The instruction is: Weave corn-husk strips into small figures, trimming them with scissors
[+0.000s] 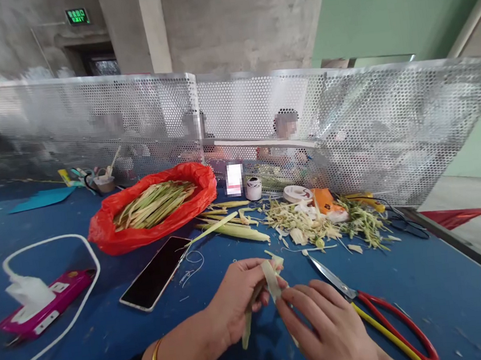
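Both of my hands meet at the front middle of the blue table, over a pale green strip of plant leaf [271, 280] that looks like corn husk. My left hand [241, 294] pinches the folded strip, and one end hangs below its fingers. The fingers of my right hand [318, 321] close on the strip's lower part from the right. Just right of my right hand lie large scissors [355, 294] with red and yellow handles, blades pointing away. Beyond the hands rest several uncut husk pieces [237, 230].
A red plastic bag [156, 234] holds many green strips. A phone [156, 275] and a purple power strip [50, 306] with white cable lie left. Plant scraps [301, 225], a tape roll [297, 193] and a white jar [253, 189] stand behind. A perforated metal screen [254, 104] borders the table; people sit beyond.
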### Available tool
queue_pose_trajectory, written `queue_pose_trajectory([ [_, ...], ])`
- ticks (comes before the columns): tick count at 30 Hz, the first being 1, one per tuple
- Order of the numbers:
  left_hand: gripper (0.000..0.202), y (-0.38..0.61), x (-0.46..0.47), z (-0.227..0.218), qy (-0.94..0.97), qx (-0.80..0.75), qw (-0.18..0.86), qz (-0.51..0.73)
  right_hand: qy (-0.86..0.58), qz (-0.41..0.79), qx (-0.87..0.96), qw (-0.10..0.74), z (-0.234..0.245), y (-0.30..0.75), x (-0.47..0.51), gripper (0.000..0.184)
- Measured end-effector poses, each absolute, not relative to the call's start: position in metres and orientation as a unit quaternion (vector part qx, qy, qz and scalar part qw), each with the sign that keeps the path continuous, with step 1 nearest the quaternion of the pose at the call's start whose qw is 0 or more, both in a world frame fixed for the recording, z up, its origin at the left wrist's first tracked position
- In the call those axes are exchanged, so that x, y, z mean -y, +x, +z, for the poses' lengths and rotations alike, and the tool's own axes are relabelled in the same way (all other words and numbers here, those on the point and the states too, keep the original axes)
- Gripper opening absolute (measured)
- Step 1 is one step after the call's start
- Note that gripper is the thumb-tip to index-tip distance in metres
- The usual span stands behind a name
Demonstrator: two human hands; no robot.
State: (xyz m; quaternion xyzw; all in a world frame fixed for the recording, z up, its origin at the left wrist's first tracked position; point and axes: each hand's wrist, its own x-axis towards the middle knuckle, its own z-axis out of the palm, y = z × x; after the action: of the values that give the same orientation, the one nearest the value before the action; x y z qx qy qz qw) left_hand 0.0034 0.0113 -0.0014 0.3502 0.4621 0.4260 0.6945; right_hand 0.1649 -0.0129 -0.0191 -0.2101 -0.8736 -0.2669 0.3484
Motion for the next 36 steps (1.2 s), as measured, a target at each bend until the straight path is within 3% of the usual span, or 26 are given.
queue_pose_trajectory([
  [6,0.025,-0.001,-0.015,-0.001,0.286,-0.435,0.744,0.419,-0.189,-0.287,0.893,0.292,-0.026,0.166,0.007,0.041],
  [11,0.022,0.001,-0.014,0.001,0.277,-0.43,0.731,0.451,-0.168,-0.223,0.901,0.332,-0.013,0.167,0.012,0.026],
  [17,0.02,0.011,-0.008,-0.009,0.271,-0.406,0.744,0.456,-0.169,-0.251,0.902,0.308,-0.03,0.152,0.01,0.032],
  [21,0.024,0.013,-0.004,-0.012,0.304,-0.404,0.733,0.455,-0.173,-0.227,0.887,0.362,-0.034,0.149,0.01,0.033],
  [24,0.026,0.012,-0.003,-0.01,0.341,-0.409,0.714,0.456,-0.232,-0.136,0.853,0.447,-0.026,0.154,0.011,0.022],
  [27,0.03,0.012,-0.002,-0.007,0.372,-0.413,0.707,0.438,-0.35,0.029,0.771,0.531,-0.021,0.159,0.007,0.014],
  [32,0.031,0.012,-0.003,-0.005,0.393,-0.427,0.683,0.443,-0.487,0.345,0.595,0.538,-0.027,0.157,-0.004,0.028],
  [36,0.027,0.012,-0.004,-0.007,0.388,-0.422,0.693,0.437,-0.48,0.421,0.545,0.544,-0.03,0.153,-0.007,0.033],
])
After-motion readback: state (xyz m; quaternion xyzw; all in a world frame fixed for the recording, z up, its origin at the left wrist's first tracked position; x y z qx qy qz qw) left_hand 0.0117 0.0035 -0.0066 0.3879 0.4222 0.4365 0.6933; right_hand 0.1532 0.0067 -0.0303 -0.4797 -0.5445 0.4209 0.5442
